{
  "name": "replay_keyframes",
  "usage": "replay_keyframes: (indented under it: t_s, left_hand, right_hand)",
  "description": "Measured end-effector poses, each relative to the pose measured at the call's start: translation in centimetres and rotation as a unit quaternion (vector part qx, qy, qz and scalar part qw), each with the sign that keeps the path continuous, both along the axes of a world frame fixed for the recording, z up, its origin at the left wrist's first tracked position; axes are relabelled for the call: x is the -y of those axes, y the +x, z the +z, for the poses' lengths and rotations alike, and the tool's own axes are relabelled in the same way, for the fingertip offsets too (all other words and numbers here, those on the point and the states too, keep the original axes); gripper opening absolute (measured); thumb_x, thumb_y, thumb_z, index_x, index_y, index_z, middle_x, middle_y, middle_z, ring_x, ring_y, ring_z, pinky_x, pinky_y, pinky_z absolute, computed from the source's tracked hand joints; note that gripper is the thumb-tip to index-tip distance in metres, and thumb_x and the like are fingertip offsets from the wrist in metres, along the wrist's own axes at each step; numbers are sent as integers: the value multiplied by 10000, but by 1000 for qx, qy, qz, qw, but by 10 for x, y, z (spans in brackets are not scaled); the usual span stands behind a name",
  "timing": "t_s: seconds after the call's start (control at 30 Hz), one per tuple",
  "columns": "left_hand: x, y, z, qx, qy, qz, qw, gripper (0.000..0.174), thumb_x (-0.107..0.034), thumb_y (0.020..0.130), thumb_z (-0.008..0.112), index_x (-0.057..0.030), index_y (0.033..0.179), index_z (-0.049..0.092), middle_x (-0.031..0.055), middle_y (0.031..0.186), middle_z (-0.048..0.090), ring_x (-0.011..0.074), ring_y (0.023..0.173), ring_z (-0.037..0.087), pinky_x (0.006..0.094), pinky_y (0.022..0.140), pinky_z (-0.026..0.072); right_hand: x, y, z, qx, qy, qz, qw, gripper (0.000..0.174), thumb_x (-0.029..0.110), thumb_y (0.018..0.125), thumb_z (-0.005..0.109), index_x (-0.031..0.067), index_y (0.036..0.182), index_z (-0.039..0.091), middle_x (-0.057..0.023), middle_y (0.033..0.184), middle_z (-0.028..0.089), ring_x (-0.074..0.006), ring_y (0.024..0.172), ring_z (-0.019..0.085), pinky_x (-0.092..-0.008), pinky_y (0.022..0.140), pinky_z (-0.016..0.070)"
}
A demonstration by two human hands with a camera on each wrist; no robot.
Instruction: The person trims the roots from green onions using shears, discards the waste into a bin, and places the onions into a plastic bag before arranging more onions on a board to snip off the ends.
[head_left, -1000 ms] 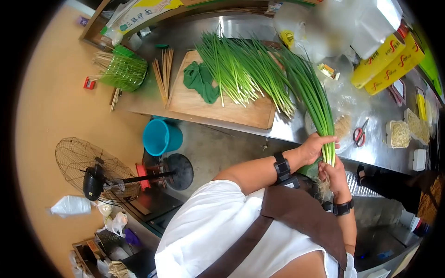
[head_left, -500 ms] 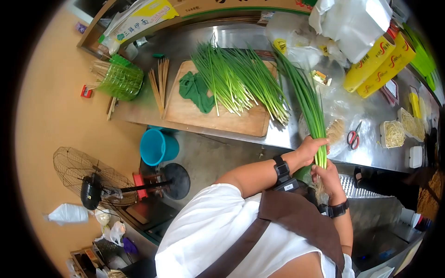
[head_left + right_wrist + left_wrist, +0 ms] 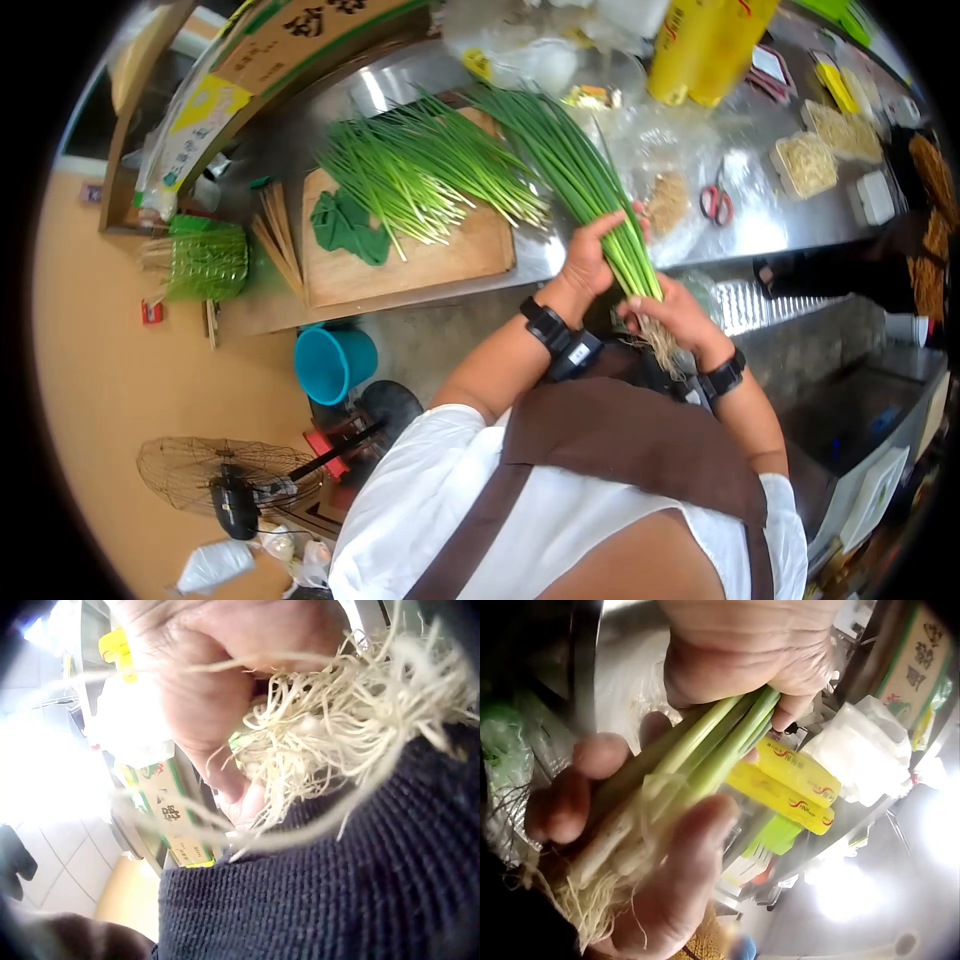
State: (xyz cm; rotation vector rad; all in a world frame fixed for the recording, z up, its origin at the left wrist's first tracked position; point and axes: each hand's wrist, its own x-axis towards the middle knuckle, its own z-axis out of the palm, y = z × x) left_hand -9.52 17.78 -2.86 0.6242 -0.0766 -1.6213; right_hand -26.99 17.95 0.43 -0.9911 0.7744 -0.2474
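the left hand [image 3: 590, 262] is wrapped round a bunch of long green spring onions [image 3: 565, 160], with fingers and thumb curled over the stalks just above their pale lower part. the right hand [image 3: 678, 315] is closed round the same bunch nearer the body, at the end where the stringy off-white roots [image 3: 662, 348] hang out. the two hands are set just beside each other along the stalks, the left farther from the body, the right nearer. in the left wrist view the stalks are seen pressed together between curled fingers; in the right wrist view the roots are seen spilling from under the fist.

the bunch is held at the near edge of the shiny steel counter [image 3: 770, 225]. its long axis runs from the roots, close to the brown apron [image 3: 620, 440], up and away across the counter, with the leaf tips well beyond the left hand. the whole green length is thus found on the far side of both grips, and only the roots on the near side. to the left, a loose pile of thinner green stalks [image 3: 420, 170] is spread on a pale wooden cutting board [image 3: 400, 275], with a crumpled green cloth [image 3: 345, 225] beside it. red-handled scissors [image 3: 715, 203] are seen on the counter to the right, apart from the hands.
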Motion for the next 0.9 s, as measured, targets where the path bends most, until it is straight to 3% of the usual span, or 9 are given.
replay_keyframes:
  t_s: [0.07, 0.13, 0.2, 0.3, 0.43, 0.57, 0.7, 0.9]
  left_hand:
    - [0, 7, 0, -24, -3, -8, 1000, 422, -82, 863, 599, 47, 1241, 464, 137, 1153, 586, 272, 1021, 600, 424, 914, 521]
    - [2, 10, -4, -2, -16, 10, 1000, 449, -78, 864, 592, 52, 1268, 445, 148, 1196, 578, 285, 1068, 586, 425, 951, 501]
    - [4, 14, -5, 3, -13, 12, 1000, 454, -67, 860, 583, 48, 1277, 444, 154, 1226, 570, 297, 1097, 576, 433, 973, 486]
    - [7, 17, -6, -15, -29, 8, 999, 465, -53, 853, 578, 47, 1287, 443, 159, 1247, 562, 306, 1123, 568, 441, 991, 474]
    - [9, 18, -7, -4, -18, 13, 1000, 480, -48, 850, 582, 51, 1298, 440, 167, 1258, 558, 308, 1144, 560, 447, 1008, 462]
    - [17, 20, -16, 5, -27, 6, 1000, 478, -40, 850, 587, 38, 1300, 445, 183, 1258, 554, 327, 1164, 546, 463, 1024, 446]
    - [23, 19, -16, -14, -39, 12, 999, 464, -31, 849, 588, 24, 1291, 459, 201, 1256, 548, 349, 1187, 525, 476, 1042, 426]
    - [30, 17, -19, -45, -11, 29, 999, 462, -24, 851, 581, -18, 1296, 457, 191, 1306, 507, 367, 1243, 476, 540, 1079, 366]
  right_hand:
    - [-1, -3, -5, -4, -21, -37, 999, 400, 223, 913, 623, -5, 1224, 517, -73, 991, 637, -126, 818, 628, -276, 726, 513]
    - [3, -8, -9, -33, -93, -47, 994, 399, 302, 963, 552, -2, 1221, 561, -43, 1075, 624, -107, 1016, 542, -282, 910, 435]
    - [7, -12, -12, -1, -16, -91, 996, 346, 260, 972, 544, -1, 1196, 584, -30, 1054, 635, -102, 971, 561, -272, 874, 449]
    - [11, -18, -18, 4, 9, -111, 994, 289, 219, 963, 566, 1, 1145, 620, -13, 1004, 651, -89, 924, 574, -254, 843, 455]
    - [13, -19, -11, -36, -97, -93, 990, 227, 178, 911, 641, 1, 1054, 654, 0, 945, 656, -69, 876, 581, -236, 805, 460]
    - [21, -21, -21, -53, -163, -86, 981, 178, 143, 912, 629, -5, 1010, 644, 3, 895, 652, -61, 794, 575, -228, 730, 471]
    - [30, -18, -10, -53, -154, -155, 975, 167, 140, 934, 596, -5, 1008, 633, 19, 824, 628, -45, 717, 536, -216, 659, 448]
    - [47, -35, -6, -92, -177, -170, 965, 138, 154, 960, 558, 21, 966, 592, 21, 737, 573, -46, 651, 502, -213, 607, 424]
